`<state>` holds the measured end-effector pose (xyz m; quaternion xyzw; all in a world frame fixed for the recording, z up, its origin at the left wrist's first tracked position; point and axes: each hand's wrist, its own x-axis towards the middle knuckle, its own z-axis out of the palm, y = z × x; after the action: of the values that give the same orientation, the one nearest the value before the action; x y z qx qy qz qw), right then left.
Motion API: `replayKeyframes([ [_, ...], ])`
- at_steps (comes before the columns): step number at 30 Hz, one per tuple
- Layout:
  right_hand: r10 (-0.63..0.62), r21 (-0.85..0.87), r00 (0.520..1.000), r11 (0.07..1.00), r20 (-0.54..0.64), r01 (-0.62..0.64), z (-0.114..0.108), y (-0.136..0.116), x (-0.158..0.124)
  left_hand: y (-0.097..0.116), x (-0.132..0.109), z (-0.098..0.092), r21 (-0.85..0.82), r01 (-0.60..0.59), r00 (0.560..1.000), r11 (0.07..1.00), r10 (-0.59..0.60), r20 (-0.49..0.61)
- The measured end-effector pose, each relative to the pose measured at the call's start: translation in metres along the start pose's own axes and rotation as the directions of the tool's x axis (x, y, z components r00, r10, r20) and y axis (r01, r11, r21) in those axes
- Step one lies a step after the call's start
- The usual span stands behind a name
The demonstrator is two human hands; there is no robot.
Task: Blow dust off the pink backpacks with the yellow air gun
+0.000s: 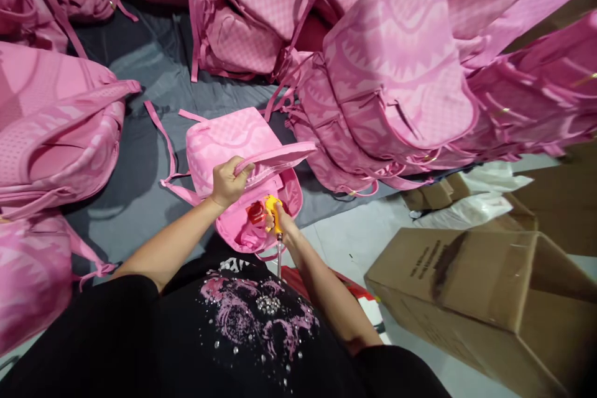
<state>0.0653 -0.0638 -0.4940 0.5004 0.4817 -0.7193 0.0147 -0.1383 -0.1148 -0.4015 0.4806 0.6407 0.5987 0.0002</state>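
the pink backpack [228, 137] is lying on the grey cloth [161, 68], by its near edge, with its open end facing the person. its long axis is running roughly from far to near, leaning slightly. what is supporting the cloth is not showing.

the left hand [232, 180] is gripping the edge of the raised flap [280, 158], its fingers curling closed around the pink fabric. the right hand [285, 222] is holding the yellow-handled tool [271, 204], its fingers wrapping around the handle. the tool's long axis is running along the line of sight from the opening to the person's body, its thin metal shaft [279, 255] pointing back toward the black shirt [186, 323]. governing relation: the opening is lying directly at the right hand, on its left side; the right hand is the nearer to it. a red item [255, 212] is sitting in the opening, just left of the tool; contact with the fingers cannot be told.

markings: the cardboard box [448, 273], standing beyond the cloth's near edge on the right, is bearing dark print, too blurred for reading. no brand is showing legibly on the backpack.
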Motion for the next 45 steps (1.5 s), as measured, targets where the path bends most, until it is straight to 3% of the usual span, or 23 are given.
replayKeyframes([
  [2,-0.002,0.192,0.993,0.981,0.12,-0.022,0.01,0.014,0.005,-0.001,0.007,0.0,-0.003,-0.023,1.0,1.0,0.023,0.0],
  [5,-0.023,0.459,0.96,0.881,0.278,-0.112,0.013,0.034,0.009,-0.004,0.018,-0.001,0.015,-0.057,0.998,0.998,0.057,0.008],
  [10,-0.063,0.632,0.957,0.763,0.284,-0.138,0.012,0.04,0.011,-0.008,0.032,0.0,0.033,-0.147,0.989,0.989,0.147,-0.002],
  [13,-0.068,0.653,0.967,0.749,0.245,-0.113,0.006,0.044,0.0,-0.01,0.036,-0.001,0.051,-0.156,0.987,0.986,0.157,-0.012],
  [19,0.014,0.416,0.991,0.907,0.135,-0.069,-0.035,0.058,-0.045,-0.016,0.035,-0.001,-0.004,-0.227,0.974,0.974,0.227,0.02],
  [22,-0.041,0.265,0.996,0.964,0.075,0.02,-0.049,0.029,-0.052,-0.019,0.035,0.0,0.015,-0.236,0.97,0.972,0.235,0.064],
  [25,-0.105,-0.086,0.99,0.99,0.099,0.114,-0.055,-0.023,-0.05,-0.021,0.035,-0.002,0.031,-0.262,0.963,0.965,0.259,0.076],
  [28,-0.068,-0.555,0.996,0.832,-0.065,0.021,-0.067,-0.074,-0.057,-0.023,0.035,-0.006,0.034,-0.285,0.958,0.958,0.283,0.045],
  [31,0.003,-0.795,0.983,0.588,-0.186,-0.152,-0.079,-0.103,-0.074,-0.025,0.033,-0.01,0.034,-0.272,0.962,0.962,0.27,0.043],
  [33,0.069,-0.847,0.98,0.495,-0.187,-0.196,-0.081,-0.112,-0.084,-0.025,0.031,-0.01,0.044,-0.23,0.972,0.972,0.228,0.06],
  [35,0.116,-0.847,0.979,0.492,-0.166,-0.202,-0.08,-0.114,-0.09,-0.024,0.03,-0.01,0.05,-0.194,0.979,0.98,0.19,0.073],
  [39,0.112,-0.774,0.984,0.607,-0.14,-0.179,-0.075,-0.116,-0.082,-0.023,0.029,-0.009,0.016,-0.186,0.98,0.982,0.184,0.074],
  [42,0.126,-0.63,0.992,0.769,-0.018,-0.109,-0.08,-0.118,-0.07,-0.023,0.029,-0.01,0.004,-0.17,0.983,0.985,0.17,0.071],
  [45,0.13,-0.539,0.991,0.837,0.026,-0.096,-0.091,-0.114,-0.061,-0.025,0.029,-0.011,0.003,-0.108,0.992,0.994,0.107,0.061],
])
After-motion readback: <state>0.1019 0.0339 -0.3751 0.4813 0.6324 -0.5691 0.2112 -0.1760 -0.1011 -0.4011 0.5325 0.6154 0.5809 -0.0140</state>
